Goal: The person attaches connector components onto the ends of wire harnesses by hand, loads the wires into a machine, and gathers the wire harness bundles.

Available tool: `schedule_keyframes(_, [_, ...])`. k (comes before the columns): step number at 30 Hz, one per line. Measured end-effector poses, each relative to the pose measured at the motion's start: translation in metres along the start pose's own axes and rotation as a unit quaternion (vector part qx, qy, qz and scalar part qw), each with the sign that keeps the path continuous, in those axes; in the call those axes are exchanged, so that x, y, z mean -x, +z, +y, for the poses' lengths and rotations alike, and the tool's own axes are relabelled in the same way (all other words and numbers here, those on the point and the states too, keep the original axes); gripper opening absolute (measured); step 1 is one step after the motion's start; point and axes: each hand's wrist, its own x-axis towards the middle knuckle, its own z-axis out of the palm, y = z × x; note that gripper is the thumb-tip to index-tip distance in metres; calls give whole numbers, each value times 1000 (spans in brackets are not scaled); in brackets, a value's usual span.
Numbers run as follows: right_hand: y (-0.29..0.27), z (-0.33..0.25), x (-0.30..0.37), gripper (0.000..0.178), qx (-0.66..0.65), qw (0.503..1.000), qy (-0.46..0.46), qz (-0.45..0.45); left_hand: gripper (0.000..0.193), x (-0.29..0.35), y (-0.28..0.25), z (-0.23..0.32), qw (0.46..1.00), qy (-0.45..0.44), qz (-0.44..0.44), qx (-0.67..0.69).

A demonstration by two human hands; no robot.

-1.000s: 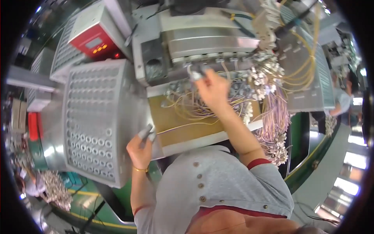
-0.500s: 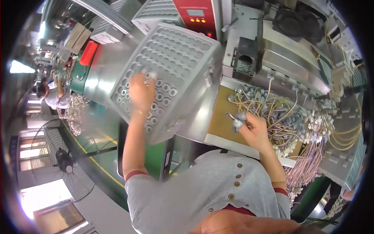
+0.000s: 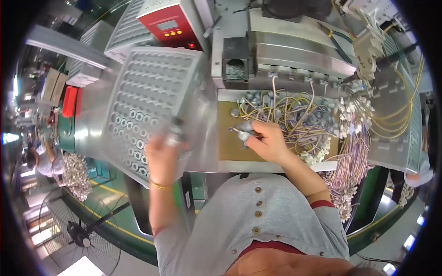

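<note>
My left hand [image 3: 161, 158], smeared by motion, is over the right side of a grey tray [image 3: 193, 69] with rows of round pockets. Its fingers look pinched round a blurred grey, dark-topped piece [image 3: 176, 131] whose kind I cannot make out. Several pale ring-shaped parts [image 3: 139, 144] sit in the tray's nearer pockets. My right hand [image 3: 271, 145], with grey covers on its fingertips, is closed on a wire lead; the purple and yellow end [image 3: 234, 130] sticks out to the left. Below that hand lies a brown work board [image 3: 228, 149] with a white border.
Tangled wire leads [image 3: 299, 112] with grey pieces heap up right of my right hand, and a bundle [image 3: 352, 158] hangs over the front edge. Behind stand a metal machine [image 3: 299, 50], a black box [image 3: 235, 60], pliers [image 3: 340, 46] and a red control box [image 3: 170, 27].
My left hand has come off the tray's pockets, moving right toward my right hand with fingers pinched. The right hand keeps its wire lead. The whole view has turned.
</note>
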Motion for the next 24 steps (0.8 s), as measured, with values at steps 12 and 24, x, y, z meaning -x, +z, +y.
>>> schedule_keyframes(12, [-9, -13, 5, 10, -72, 996, 53, -3, 34, 18, 73, -40, 973, -35, -166, 156])
schedule_keyframes(24, [-19, -17, 3, 12, 15, 999, 19, -27, 26, 14, 81, -34, 981, 7, -178, 75])
